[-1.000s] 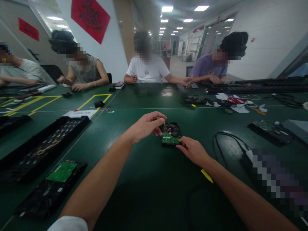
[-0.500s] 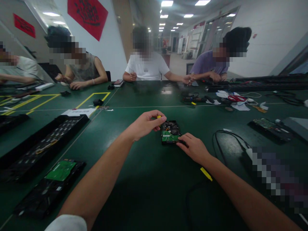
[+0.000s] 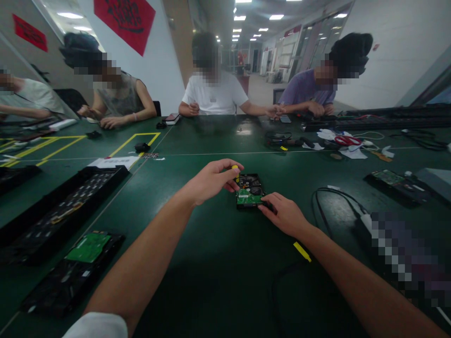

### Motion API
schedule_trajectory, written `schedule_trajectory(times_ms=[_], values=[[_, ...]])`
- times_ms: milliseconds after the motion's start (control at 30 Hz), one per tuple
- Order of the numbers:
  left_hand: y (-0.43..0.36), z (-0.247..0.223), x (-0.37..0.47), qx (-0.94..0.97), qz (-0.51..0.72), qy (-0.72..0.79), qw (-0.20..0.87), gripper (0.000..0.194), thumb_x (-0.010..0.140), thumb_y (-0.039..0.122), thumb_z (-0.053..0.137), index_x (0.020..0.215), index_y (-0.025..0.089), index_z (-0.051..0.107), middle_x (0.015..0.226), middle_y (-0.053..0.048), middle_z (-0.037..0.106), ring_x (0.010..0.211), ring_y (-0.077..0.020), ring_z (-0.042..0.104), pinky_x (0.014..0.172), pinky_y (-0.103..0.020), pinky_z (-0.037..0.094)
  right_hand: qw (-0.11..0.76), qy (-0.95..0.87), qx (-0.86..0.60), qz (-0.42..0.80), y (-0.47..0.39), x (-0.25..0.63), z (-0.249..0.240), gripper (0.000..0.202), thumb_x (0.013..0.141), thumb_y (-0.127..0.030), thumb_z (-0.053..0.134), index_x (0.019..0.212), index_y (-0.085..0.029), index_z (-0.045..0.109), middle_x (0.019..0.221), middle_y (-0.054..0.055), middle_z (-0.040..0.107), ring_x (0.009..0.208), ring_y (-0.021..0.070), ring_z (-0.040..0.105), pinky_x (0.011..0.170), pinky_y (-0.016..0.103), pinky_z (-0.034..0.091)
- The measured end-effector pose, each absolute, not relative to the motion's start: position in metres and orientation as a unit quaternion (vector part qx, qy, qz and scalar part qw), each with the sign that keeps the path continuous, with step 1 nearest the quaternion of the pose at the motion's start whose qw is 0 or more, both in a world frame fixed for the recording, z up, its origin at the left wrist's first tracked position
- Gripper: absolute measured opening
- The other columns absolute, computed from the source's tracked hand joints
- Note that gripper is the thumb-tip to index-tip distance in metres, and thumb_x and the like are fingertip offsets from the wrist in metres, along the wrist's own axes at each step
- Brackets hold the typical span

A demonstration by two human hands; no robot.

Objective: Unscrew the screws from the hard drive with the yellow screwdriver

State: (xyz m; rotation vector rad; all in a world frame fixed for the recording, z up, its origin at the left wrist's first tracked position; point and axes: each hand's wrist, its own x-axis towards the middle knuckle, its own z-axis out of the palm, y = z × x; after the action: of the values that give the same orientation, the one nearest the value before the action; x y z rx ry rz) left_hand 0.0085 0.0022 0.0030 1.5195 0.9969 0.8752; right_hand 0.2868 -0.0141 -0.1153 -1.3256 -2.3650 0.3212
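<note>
A hard drive (image 3: 250, 199) with a green circuit board and a black frame lies flat on the green table in front of me. My left hand (image 3: 213, 180) is closed around a small yellow-handled screwdriver (image 3: 235, 168), held upright over the drive's left side. Fingers and glare hide the tool's tip, so I cannot see what it touches. From the right, my right hand (image 3: 283, 213) grips the drive's near right corner between thumb and fingers.
At left lie a long black tray (image 3: 66, 206) and another board-bearing unit (image 3: 75, 267). A similar unit (image 3: 396, 185), a black cable (image 3: 322, 192) and a yellow tag (image 3: 302, 252) are at right. Several people sit across the table, one in a white shirt (image 3: 213, 96).
More of the yellow screwdriver handle shows in my left hand, whose fingers have shifted slightly. My right hand stays on the drive. The whole view has shifted a little.
</note>
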Motion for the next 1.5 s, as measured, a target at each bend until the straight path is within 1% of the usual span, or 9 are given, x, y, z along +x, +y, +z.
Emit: schedule_trajectory(times_ms=[100,233,367,733,833,1000,1200,1333,1500], values=[[0.0029,0.0023,0.0074,0.639,0.364,0.420,0.532,0.030,0.100,0.036,0.064,0.120,0.014,0.068,0.090,-0.004,0.068,0.075,-0.0143,0.071,0.070,-0.027,0.057,0.208,-0.847,-0.475,0.116,-0.0138,0.2868,-0.1154,0.030,0.108,-0.047,0.053,0.120,-0.022,0.065,0.113,0.009,0.069,0.084,0.0205,0.065,0.068,0.034,0.049],[0.0020,0.0016,0.0069,0.635,0.366,0.391,0.557,0.036,0.100,0.038,0.065,0.129,0.018,0.063,0.110,-0.008,0.068,0.079,-0.0160,0.074,0.073,-0.031,0.060,0.214,-0.849,-0.471,0.113,-0.0128,0.2870,-0.1163,0.030,0.108,-0.047,0.053,0.120,-0.022,0.065,0.112,0.009,0.069,0.087,0.0216,0.067,0.071,0.035,0.050],[0.0014,0.0016,0.0062,0.632,0.364,0.368,0.577,0.035,0.099,0.041,0.066,0.126,0.019,0.065,0.121,-0.009,0.065,0.084,-0.0161,0.075,0.078,-0.032,0.061,0.221,-0.846,-0.471,0.115,-0.0130,0.2870,-0.1172,0.029,0.108,-0.046,0.053,0.121,-0.023,0.065,0.111,0.009,0.069,0.086,0.0214,0.067,0.070,0.035,0.051],[-0.0015,0.0105,0.0036,0.666,0.327,0.386,0.548,0.037,0.091,0.047,0.076,0.109,0.016,0.070,0.084,-0.001,0.066,0.070,-0.0120,0.064,0.067,-0.026,0.054,0.221,-0.841,-0.479,0.122,-0.0130,0.2871,-0.1170,0.028,0.107,-0.044,0.055,0.122,-0.023,0.066,0.112,0.008,0.070,0.085,0.0216,0.067,0.070,0.036,0.052],[-0.0006,0.0100,0.0025,0.678,0.324,0.386,0.535,0.036,0.093,0.049,0.074,0.108,0.016,0.071,0.082,0.000,0.064,0.069,-0.0111,0.061,0.064,-0.024,0.052,0.222,-0.842,-0.477,0.120,-0.0130,0.2867,-0.1167,0.027,0.107,-0.043,0.055,0.121,-0.023,0.066,0.112,0.009,0.070,0.088,0.0223,0.067,0.072,0.036,0.053],[-0.0012,0.0094,0.0032,0.684,0.319,0.391,0.527,0.039,0.095,0.047,0.071,0.119,0.017,0.069,0.082,0.000,0.064,0.068,-0.0123,0.063,0.062,-0.026,0.053,0.222,-0.843,-0.476,0.119,-0.0130,0.2868,-0.1169,0.027,0.107,-0.043,0.055,0.121,-0.023,0.066,0.110,0.008,0.070,0.086,0.0218,0.067,0.071,0.036,0.052],[-0.0020,0.0076,0.0066,0.636,0.349,0.387,0.569,0.041,0.092,0.045,0.075,0.117,0.017,0.059,0.098,-0.005,0.070,0.067,-0.0144,0.067,0.062,-0.030,0.056,0.219,-0.845,-0.474,0.116,-0.0131,0.2874,-0.1175,0.028,0.107,-0.043,0.054,0.123,-0.022,0.065,0.112,0.009,0.071,0.087,0.0218,0.067,0.072,0.036,0.051],[0.0003,0.0070,0.0058,0.638,0.357,0.384,0.563,0.032,0.093,0.042,0.071,0.110,0.015,0.066,0.091,-0.004,0.069,0.075,-0.0155,0.069,0.069,-0.030,0.055,0.216,-0.846,-0.474,0.112,-0.0132,0.2873,-0.1168,0.029,0.107,-0.043,0.054,0.122,-0.022,0.066,0.113,0.009,0.071,0.085,0.0218,0.068,0.071,0.036,0.051],[0.0023,0.0065,0.0035,0.663,0.347,0.406,0.525,0.034,0.094,0.047,0.071,0.110,0.017,0.073,0.087,-0.001,0.066,0.071,-0.0114,0.060,0.069,-0.026,0.049,0.218,-0.845,-0.473,0.119,-0.0135,0.2875,-0.1158,0.028,0.107,-0.042,0.054,0.123,-0.022,0.065,0.111,0.009,0.070,0.083,0.0210,0.067,0.068,0.035,0.050]])
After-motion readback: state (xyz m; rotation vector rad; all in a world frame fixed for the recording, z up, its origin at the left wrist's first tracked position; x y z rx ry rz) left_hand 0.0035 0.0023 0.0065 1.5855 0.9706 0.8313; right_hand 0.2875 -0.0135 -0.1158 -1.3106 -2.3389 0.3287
